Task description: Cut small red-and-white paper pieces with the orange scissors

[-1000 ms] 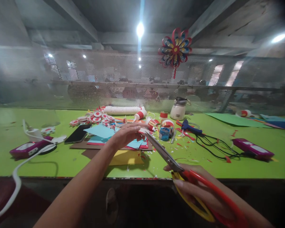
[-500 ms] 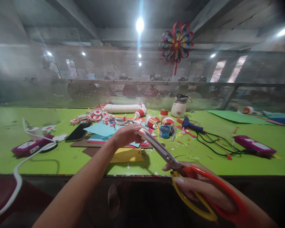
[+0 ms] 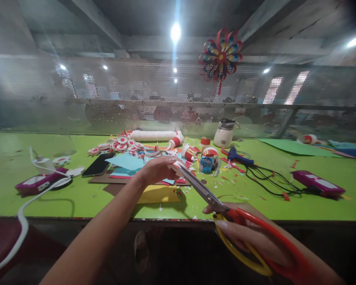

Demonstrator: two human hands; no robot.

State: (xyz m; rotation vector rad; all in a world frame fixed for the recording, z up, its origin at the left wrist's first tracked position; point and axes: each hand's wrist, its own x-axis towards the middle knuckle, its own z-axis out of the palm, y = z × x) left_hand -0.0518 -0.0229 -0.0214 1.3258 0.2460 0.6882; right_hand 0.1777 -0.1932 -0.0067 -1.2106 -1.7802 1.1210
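My right hand (image 3: 249, 237) grips large scissors (image 3: 207, 194) by their red and yellow handles, blades pointing up and left over the table's front edge. The blade tips meet a small red and white paper piece (image 3: 175, 168) pinched in the fingers of my left hand (image 3: 156, 169), which hovers above a stack of coloured paper sheets (image 3: 130, 164). A yellow sheet (image 3: 158, 194) lies under the hand's shadow.
The green table (image 3: 77, 198) carries red and white paper discs (image 3: 118, 145), a white roll (image 3: 154, 135), tape rolls, a blue pot (image 3: 205, 164), a glue gun (image 3: 239, 157) with black cable, a phone (image 3: 97, 164), two magenta devices and a white cable. Mesh fencing stands behind.
The scissors' blades have closed in on the paper piece in my left hand. The camera has tilted slightly; both hands stay in nearly the same place.
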